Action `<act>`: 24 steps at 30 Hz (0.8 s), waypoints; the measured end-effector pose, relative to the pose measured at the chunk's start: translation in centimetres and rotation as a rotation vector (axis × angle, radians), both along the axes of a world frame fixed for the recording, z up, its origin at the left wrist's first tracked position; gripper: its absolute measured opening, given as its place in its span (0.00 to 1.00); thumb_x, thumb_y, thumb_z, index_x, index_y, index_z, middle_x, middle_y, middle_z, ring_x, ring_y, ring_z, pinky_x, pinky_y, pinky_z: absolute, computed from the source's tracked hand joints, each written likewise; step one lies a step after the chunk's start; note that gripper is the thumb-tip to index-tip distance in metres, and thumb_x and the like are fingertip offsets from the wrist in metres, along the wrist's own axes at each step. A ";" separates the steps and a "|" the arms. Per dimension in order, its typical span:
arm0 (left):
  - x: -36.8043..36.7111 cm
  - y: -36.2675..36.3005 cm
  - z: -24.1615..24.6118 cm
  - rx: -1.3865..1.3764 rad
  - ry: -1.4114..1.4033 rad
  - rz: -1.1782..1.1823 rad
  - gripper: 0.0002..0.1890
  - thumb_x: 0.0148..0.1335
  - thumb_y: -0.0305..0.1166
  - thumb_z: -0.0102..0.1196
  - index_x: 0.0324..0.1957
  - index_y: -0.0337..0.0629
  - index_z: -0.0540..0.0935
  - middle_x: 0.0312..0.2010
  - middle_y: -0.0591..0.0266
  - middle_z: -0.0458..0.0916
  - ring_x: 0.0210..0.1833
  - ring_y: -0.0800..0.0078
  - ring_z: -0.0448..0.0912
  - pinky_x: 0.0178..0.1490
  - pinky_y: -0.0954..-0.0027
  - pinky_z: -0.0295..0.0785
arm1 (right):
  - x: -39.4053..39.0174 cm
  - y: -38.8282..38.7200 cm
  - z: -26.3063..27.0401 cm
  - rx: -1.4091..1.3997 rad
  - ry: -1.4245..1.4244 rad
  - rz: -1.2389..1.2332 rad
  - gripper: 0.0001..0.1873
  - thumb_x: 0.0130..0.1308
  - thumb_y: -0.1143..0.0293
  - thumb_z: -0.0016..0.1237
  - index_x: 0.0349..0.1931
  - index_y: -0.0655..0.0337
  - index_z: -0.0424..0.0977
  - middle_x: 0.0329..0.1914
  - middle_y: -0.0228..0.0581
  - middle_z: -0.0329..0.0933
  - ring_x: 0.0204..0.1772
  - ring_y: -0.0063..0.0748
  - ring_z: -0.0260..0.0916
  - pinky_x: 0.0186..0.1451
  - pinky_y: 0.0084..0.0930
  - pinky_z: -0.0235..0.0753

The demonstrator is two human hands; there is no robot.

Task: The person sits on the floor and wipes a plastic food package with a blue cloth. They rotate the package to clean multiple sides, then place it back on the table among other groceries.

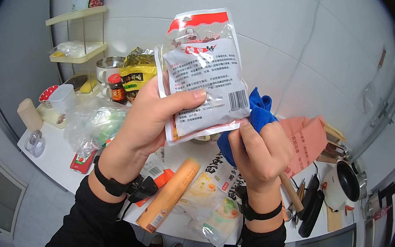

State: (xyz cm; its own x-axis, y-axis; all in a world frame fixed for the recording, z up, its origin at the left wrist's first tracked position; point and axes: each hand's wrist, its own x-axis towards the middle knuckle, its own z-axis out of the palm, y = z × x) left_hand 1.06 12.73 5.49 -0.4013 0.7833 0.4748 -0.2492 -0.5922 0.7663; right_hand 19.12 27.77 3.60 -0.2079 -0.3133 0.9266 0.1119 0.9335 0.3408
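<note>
A sealed plastic food packet (207,76) with a red top edge and a printed back label is held up before the wall. My left hand (154,114) grips its left side, thumb across the label. With my right hand (264,154) I pinch the packet's lower right corner and hold a bunched blue cloth (263,113). Below the hands, an orange cylindrical package (170,194) lies on the white table (127,215), beside clear bags of noodles (206,198). My hands hide part of the tabletop.
On the left are a tiered rack (79,59), a red-lidded jar (116,87), a yellow packet (138,75) and a plastic bag of greens (103,123). A pink bag (304,144), black cases (310,215), a wooden handle (290,192) and a white pot (338,185) are on the right.
</note>
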 end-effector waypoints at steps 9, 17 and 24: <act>-0.7 0.2 -0.3 0.048 -0.262 -0.366 0.25 0.80 0.25 0.58 0.74 0.25 0.74 0.65 0.39 0.86 0.64 0.48 0.91 0.69 0.49 0.90 | 0.1 0.4 0.1 0.027 0.003 0.025 0.15 0.49 0.85 0.71 0.38 0.64 0.87 0.24 0.36 0.68 0.25 0.37 0.70 0.27 0.33 0.68; -0.9 0.8 -0.9 0.045 -0.293 -0.322 0.25 0.81 0.24 0.56 0.75 0.25 0.73 0.67 0.38 0.85 0.67 0.45 0.89 0.71 0.46 0.89 | -0.5 1.5 -0.1 -0.155 -0.115 0.104 0.13 0.54 0.80 0.69 0.40 0.60 0.85 0.28 0.38 0.72 0.28 0.40 0.76 0.31 0.37 0.75; -1.3 0.6 -0.7 0.069 -0.266 -0.216 0.25 0.80 0.22 0.58 0.75 0.25 0.73 0.68 0.38 0.83 0.67 0.46 0.88 0.72 0.47 0.87 | 1.3 2.1 0.8 -0.431 -0.032 0.118 0.21 0.58 0.80 0.68 0.53 0.63 0.82 0.37 0.37 0.86 0.35 0.24 0.80 0.43 0.25 0.80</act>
State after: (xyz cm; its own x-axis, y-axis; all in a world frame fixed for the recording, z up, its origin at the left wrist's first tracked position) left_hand -0.25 13.34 4.79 -0.3462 0.8336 0.4304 -0.5600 -0.5517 0.6181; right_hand 20.43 29.92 4.44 -0.2250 0.0771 0.9713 -0.0078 0.9967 -0.0809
